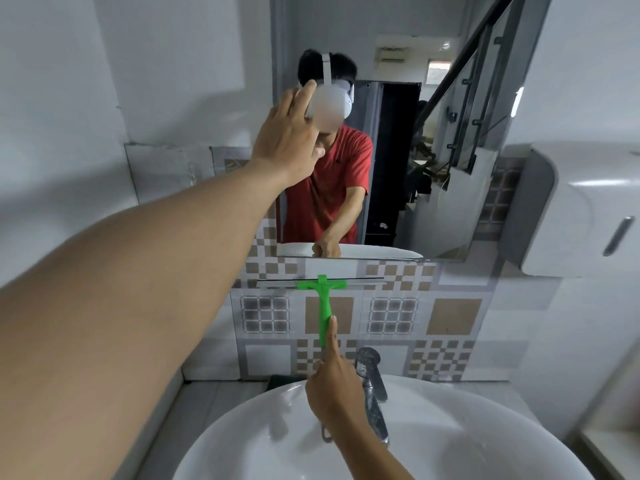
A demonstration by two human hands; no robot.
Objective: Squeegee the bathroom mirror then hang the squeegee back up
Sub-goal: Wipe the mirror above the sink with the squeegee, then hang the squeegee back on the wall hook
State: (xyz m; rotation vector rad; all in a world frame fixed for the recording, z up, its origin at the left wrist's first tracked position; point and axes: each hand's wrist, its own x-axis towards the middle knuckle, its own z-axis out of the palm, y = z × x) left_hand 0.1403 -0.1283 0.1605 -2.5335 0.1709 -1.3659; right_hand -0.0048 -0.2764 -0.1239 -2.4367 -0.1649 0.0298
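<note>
A green squeegee (323,306) with a long metal blade stands upright against the patterned tiles, just below the bottom edge of the mirror (433,133). My right hand (334,382) grips the lower end of its handle, index finger stretched along it. My left hand (289,136) is raised with fingers apart and rests flat on the mirror's left part, holding nothing. The glass reflects a person in a red shirt.
A white basin (277,427) lies under my right hand, with a chrome tap (372,386) just right of it. A white dispenser (581,209) hangs on the right wall. White wall fills the left.
</note>
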